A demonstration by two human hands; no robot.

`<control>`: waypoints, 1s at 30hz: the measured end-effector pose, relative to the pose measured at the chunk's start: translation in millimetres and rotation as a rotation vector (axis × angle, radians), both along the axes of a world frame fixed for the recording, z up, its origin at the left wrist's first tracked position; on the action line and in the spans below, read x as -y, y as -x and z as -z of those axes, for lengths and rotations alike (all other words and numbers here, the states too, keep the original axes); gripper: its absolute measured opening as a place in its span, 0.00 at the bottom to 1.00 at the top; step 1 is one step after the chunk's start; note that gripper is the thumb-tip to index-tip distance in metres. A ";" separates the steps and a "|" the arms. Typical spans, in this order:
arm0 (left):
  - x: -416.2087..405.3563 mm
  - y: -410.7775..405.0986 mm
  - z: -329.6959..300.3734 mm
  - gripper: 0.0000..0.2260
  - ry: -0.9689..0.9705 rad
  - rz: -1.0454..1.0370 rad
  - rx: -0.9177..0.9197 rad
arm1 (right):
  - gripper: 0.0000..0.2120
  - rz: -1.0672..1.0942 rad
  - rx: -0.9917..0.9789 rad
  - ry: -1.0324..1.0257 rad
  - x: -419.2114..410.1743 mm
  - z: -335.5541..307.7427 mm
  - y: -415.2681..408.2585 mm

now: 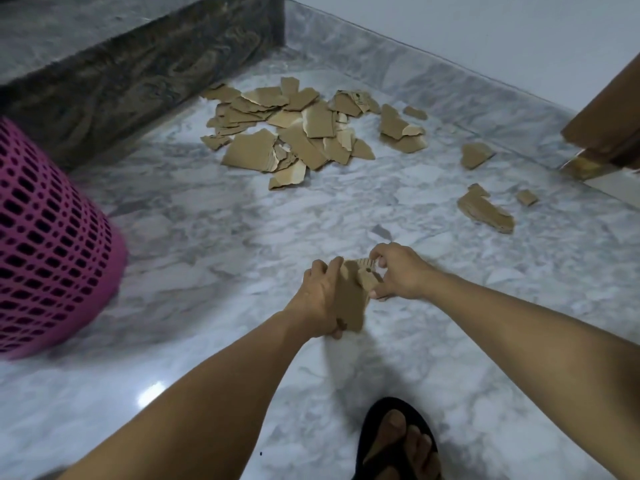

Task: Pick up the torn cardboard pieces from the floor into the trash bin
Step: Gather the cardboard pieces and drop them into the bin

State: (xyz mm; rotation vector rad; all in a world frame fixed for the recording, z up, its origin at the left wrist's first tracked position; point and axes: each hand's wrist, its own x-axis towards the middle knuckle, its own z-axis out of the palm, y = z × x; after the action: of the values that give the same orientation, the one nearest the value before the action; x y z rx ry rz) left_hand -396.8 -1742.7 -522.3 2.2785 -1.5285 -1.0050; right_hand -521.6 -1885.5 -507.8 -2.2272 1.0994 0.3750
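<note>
Both hands hold torn cardboard above the marble floor (207, 220).

The left hand (320, 299) grips a large cardboard piece (351, 299); the right hand (398, 271) pinches a smaller corrugated scrap (367, 271) beside it. The main pile (294, 129) lies well beyond, the pink trash bin (45, 244) at left.

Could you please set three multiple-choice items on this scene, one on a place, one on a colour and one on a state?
1. Where does the trash bin stand?
A. at the left edge
B. beside the door
C. behind the pile

2. What colour is the bin?
A. blue
B. pink
C. black

3. What is the state of the left hand?
A. open and idle
B. gripping a cardboard piece
C. resting on the bin

Answers: 1 A, its lattice wall fills the left edge; 2 B, its wall is pink; 3 B, fingers curl round the piece, which the right hand also pinches.
</note>
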 end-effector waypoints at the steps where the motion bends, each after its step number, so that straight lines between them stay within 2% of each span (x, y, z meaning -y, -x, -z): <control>1: 1.9 -0.4 -0.8 0.47 -0.021 -0.039 -0.036 | 0.34 0.005 0.001 0.002 -2.0 1.1 -1.2; 4: 6.3 -2.9 -1.3 0.41 -0.073 -0.044 -0.043 | 0.30 0.019 -0.025 0.014 -3.5 3.8 -2.5; 8: 8.6 -2.4 -2.3 0.37 -0.063 -0.079 -0.031 | 0.23 0.108 0.056 -0.071 -2.2 4.1 -4.5; 12: 9.7 -3.3 -3.0 0.36 -0.040 -0.113 -0.068 | 0.31 0.155 0.086 -0.128 0.2 4.3 -5.9; 17: 11.0 -11.0 -0.5 0.26 0.004 -0.134 -0.076 | 0.27 0.161 0.002 -0.147 12.5 2.3 -10.0; 22: 17.7 -20.0 7.0 0.15 0.107 -0.328 -0.194 | 0.25 0.274 0.154 -0.320 27.7 -3.9 -15.4; 24: 24.4 -28.7 6.5 0.14 0.102 -0.400 -0.231 | 0.24 0.339 0.217 -0.347 34.9 -5.6 -17.8; 30: 56.8 -74.0 -8.2 0.09 0.090 -0.459 -0.187 | 0.16 0.504 0.355 -0.353 85.5 -18.8 -28.1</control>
State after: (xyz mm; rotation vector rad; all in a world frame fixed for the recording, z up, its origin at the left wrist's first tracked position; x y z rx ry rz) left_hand -322.9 -1799.5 -514.1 2.2465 -0.8975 -0.9577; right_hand -493.5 -1971.0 -488.9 -1.5641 1.2334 -0.0425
